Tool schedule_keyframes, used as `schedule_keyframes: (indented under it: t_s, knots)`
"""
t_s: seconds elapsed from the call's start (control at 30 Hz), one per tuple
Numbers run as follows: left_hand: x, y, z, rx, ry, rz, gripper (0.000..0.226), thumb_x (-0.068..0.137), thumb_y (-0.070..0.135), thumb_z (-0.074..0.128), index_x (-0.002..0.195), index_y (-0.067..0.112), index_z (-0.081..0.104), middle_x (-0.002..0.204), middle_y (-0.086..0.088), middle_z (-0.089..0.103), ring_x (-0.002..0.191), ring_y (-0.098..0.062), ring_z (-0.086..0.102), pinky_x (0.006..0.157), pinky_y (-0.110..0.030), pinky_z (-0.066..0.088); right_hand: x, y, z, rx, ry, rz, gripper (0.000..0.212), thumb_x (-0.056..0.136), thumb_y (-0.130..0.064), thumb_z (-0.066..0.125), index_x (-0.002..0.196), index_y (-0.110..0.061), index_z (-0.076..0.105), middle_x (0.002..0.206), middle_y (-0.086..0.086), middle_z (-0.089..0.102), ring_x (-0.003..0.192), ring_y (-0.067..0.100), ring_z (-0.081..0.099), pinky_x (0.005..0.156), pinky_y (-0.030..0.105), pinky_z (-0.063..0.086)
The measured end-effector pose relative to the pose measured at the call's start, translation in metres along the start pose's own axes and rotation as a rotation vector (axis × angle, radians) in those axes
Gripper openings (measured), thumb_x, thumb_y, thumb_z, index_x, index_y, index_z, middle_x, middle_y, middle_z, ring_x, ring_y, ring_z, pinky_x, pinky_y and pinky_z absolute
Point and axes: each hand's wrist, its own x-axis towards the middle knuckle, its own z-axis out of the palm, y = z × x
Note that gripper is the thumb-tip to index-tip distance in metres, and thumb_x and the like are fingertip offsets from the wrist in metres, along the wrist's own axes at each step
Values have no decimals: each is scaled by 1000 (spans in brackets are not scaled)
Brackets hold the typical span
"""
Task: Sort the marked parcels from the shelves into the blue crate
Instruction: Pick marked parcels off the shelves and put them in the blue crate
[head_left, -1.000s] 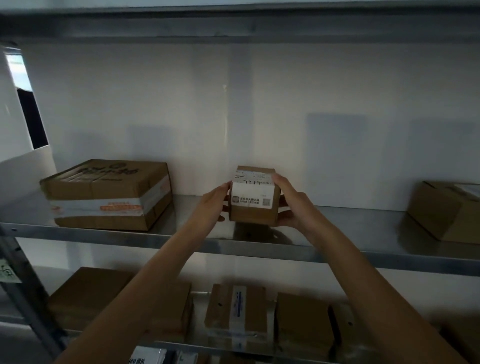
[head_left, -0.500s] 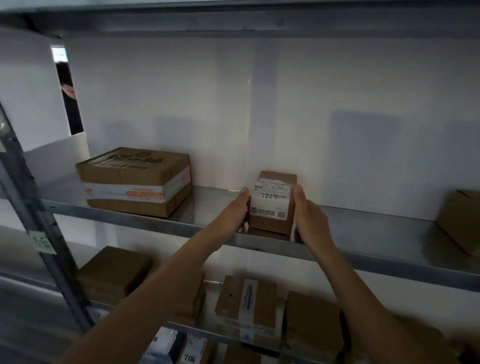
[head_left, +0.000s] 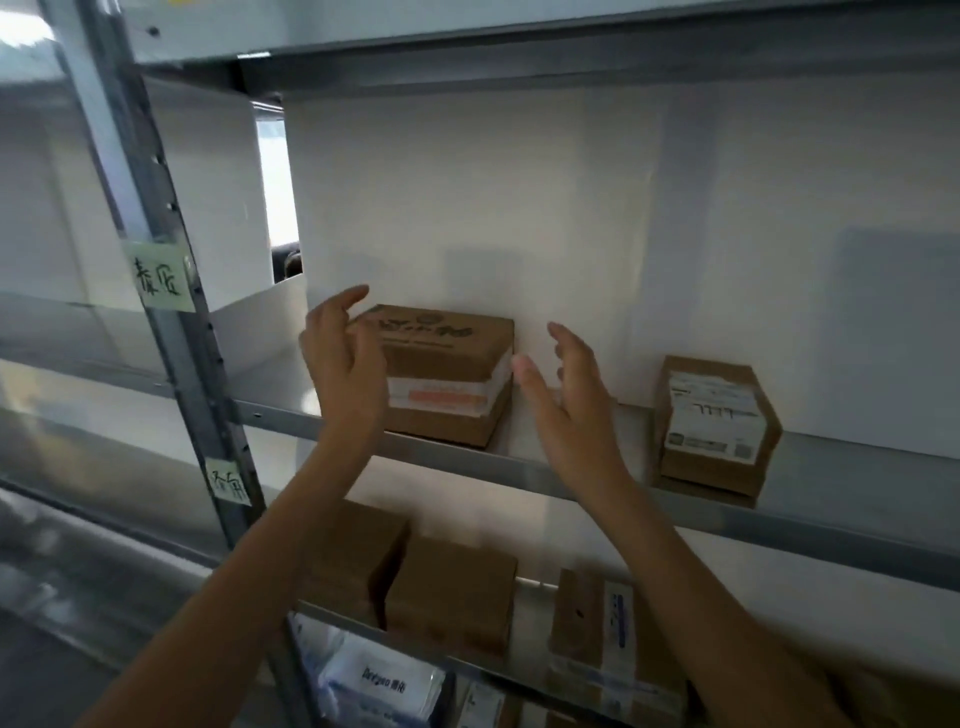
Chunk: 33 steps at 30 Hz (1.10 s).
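From the head camera, your left hand (head_left: 343, 358) was raised in front of the left end of the large taped parcel (head_left: 441, 374), fingers loosely curled and spread, holding nothing; whether it touched the cardboard could not be told. Your right hand (head_left: 569, 400) hung just right of that parcel with its fingers relaxed and apart, gripping nothing either. The large parcel sat on the middle metal shelf (head_left: 831, 525), close to the white back wall. Well to its right on the same shelf stood the small labelled parcel (head_left: 714, 423), upright near the front edge, clear of both your hands. On the shelf below lay several brown boxes (head_left: 452, 592). Two handwritten paper notes (head_left: 160, 276) were stuck to the grey upright at the left
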Motion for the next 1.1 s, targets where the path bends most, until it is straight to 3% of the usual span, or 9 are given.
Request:
schedule_keyframes:
  t_s: [0.1,0.3,0.47,0.57,0.67,0.8,0.93,1.03,1.1]
  knots:
    - [27,-44,-21,30,-73,-189,40,101,37,36,139,24,36,143,-5,38,131,-23,39,111,-49,35,8,4,47,93,-103,133,17,96,-41,54,106,-44,41,106,-33,42,89,-36,43,68,-10,33]
    - [44,-99,-45,-227,-543,-463,46,94,60,26,131,33,35,125,8,50,117,-20,50,92,-32,46,5,20,88,91,-32,380,38,92,-53,50,114,-28,33,99,-21,53,86,-9,54,62,0,45]
    - [48,-101,-50,-319,-553,-487,30,97,57,28,116,40,45,122,5,54,108,-14,53,96,-36,44,3,6,84,75,35,426,42,86,-62,47,116,-33,40,100,-23,54,85,-9,56,58,4,46]
    - [57,-96,-59,-427,-471,-530,36,98,54,31,114,35,57,125,0,58,112,-17,55,101,-38,41,4,-8,72,62,121,353,43,83,-72,40,111,-42,52,103,-27,57,89,-16,58,63,2,47]
    - [64,-90,-61,-465,-397,-545,47,100,51,28,122,24,59,130,-3,60,123,-24,52,112,-47,31,14,-15,59,19,170,315,65,88,-76,27,108,-25,64,105,-1,68,95,3,64,74,14,50]
    - [60,-81,-58,-470,-431,-568,46,102,46,28,125,21,59,130,0,61,128,-22,49,116,-51,25,20,-18,59,135,215,403,61,86,-67,34,102,-20,69,90,-3,73,74,-1,68,60,11,49]
    - [54,-82,-61,-562,-540,-578,44,93,60,35,121,33,56,119,5,65,117,-17,57,106,-51,41,14,-19,67,100,160,405,63,84,-69,39,126,-26,57,122,7,62,103,15,66,82,27,58]
    - [54,-86,-62,-589,-705,-441,59,85,61,45,137,35,40,123,2,63,111,-21,64,90,-45,55,8,-22,70,185,161,376,57,77,-69,46,122,-36,54,108,-11,68,92,4,68,61,13,54]
    - [62,-84,-63,-571,-754,-398,61,82,52,56,139,37,37,121,4,64,107,-20,66,82,-39,58,3,-22,68,245,180,397,61,76,-68,56,126,-35,46,114,-10,63,91,-2,65,64,14,53]
